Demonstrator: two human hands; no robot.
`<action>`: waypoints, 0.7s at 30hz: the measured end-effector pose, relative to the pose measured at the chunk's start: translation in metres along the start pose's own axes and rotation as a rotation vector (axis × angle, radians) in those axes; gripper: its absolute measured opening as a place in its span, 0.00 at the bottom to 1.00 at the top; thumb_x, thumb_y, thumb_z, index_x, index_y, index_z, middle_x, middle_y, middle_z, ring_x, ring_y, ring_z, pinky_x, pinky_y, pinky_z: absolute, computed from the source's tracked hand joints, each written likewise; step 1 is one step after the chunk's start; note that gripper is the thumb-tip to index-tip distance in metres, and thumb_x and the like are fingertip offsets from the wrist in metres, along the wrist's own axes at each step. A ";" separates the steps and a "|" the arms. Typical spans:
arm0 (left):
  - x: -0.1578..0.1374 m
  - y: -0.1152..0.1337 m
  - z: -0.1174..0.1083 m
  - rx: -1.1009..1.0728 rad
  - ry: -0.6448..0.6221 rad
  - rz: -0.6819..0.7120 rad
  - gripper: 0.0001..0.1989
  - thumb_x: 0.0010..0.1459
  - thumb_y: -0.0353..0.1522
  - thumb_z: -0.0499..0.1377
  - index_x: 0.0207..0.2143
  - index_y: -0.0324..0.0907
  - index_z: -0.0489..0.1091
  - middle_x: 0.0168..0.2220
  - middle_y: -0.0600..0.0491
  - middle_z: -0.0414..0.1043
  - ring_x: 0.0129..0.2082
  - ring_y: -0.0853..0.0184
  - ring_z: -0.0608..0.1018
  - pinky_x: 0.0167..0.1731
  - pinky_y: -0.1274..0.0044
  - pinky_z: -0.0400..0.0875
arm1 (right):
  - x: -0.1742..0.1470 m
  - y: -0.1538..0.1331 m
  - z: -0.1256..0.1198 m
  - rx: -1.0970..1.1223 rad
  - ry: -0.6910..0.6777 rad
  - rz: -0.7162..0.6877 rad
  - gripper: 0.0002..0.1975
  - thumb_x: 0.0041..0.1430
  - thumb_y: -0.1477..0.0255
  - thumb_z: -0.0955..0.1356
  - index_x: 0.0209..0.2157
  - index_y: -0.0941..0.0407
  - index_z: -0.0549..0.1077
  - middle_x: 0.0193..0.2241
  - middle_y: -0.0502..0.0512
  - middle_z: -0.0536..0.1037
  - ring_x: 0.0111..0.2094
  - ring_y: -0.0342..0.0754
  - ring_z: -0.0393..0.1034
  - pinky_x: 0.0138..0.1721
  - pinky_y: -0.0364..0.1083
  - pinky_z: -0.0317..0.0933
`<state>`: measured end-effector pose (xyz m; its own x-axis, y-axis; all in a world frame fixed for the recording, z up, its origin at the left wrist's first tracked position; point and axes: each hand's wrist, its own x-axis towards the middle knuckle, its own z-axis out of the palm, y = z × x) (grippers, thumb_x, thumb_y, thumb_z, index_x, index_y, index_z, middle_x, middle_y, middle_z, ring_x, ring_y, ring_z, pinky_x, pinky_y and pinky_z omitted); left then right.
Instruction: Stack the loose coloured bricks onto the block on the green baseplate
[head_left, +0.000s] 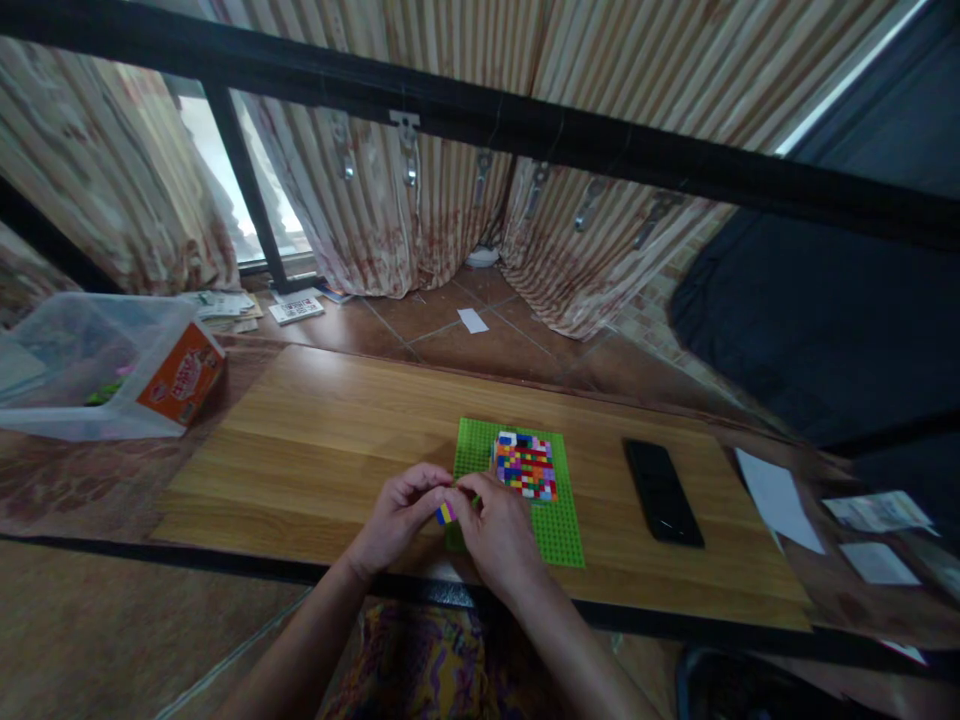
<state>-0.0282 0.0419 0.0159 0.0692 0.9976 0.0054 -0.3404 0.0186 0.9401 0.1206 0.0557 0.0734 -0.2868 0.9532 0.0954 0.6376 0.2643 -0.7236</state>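
Note:
A green studded baseplate (559, 540) lies on the wooden board. On its upper part stands a block of many-coloured toy bricks (529, 468), with red, blue, white, yellow and orange studs. My left hand (401, 510) and my right hand (499, 525) meet at the plate's left side. Between their fingertips is a small piece of joined toy bricks (446, 512), blue, yellow and pinkish. Both hands are closed on it, thumbs and fingers pinching. My right hand covers part of the baseplate and the lower left of the brick block.
A black phone (664, 492) lies right of the baseplate on the wooden board (322, 430). At the far left stands a clear plastic box (97, 390) with an orange label. Papers (780, 500) lie to the right, and a dark metal rail (465, 85) crosses above.

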 end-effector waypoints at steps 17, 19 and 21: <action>-0.001 0.011 0.005 0.011 -0.003 -0.026 0.08 0.53 0.34 0.64 0.32 0.38 0.74 0.26 0.55 0.70 0.26 0.72 0.70 0.28 0.81 0.65 | 0.003 0.025 -0.045 0.491 0.278 0.190 0.11 0.52 0.62 0.70 0.33 0.55 0.79 0.32 0.54 0.80 0.34 0.49 0.73 0.36 0.47 0.67; 0.000 0.010 0.005 0.010 -0.004 -0.031 0.07 0.54 0.34 0.64 0.32 0.38 0.74 0.25 0.55 0.70 0.26 0.72 0.70 0.28 0.81 0.64 | 0.012 0.043 -0.060 0.462 0.389 0.192 0.11 0.52 0.63 0.69 0.33 0.56 0.79 0.34 0.55 0.81 0.35 0.50 0.74 0.38 0.49 0.67; 0.001 0.009 0.004 0.015 0.002 -0.033 0.07 0.54 0.34 0.64 0.32 0.38 0.74 0.25 0.56 0.70 0.26 0.73 0.70 0.28 0.82 0.64 | 0.021 0.060 -0.071 0.334 0.388 0.164 0.11 0.53 0.64 0.69 0.32 0.57 0.79 0.32 0.56 0.80 0.34 0.51 0.74 0.38 0.50 0.67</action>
<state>-0.0274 0.0425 0.0255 0.0782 0.9966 -0.0262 -0.3242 0.0503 0.9446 0.2038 0.1021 0.0802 0.1236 0.9789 0.1626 0.3718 0.1062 -0.9222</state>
